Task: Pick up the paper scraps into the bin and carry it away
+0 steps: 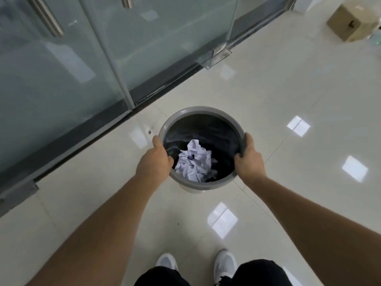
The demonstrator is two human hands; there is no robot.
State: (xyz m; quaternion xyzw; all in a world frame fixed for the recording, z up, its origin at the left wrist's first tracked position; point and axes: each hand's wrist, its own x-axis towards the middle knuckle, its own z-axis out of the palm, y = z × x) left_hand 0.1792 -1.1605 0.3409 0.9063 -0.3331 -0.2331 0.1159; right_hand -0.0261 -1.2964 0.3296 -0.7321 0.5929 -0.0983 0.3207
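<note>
A round grey bin (pixel 185 113) with a black liner is in the middle of the view, over the pale tiled floor. Crumpled white paper scraps (pixel 194 162) lie inside it, toward its near side. My left hand (pixel 155 159) grips the bin's left rim, thumb outside and fingers curled over the edge. My right hand (pixel 249 157) grips the right rim the same way. Whether the bin's base touches the floor is hidden by its rim.
Glass doors (pixel 82 58) with steel handles and a dark floor track run diagonally across the left and top. A cardboard box (pixel 350 22) stands on the floor at the top right. My two white shoes (pixel 225 263) are at the bottom edge.
</note>
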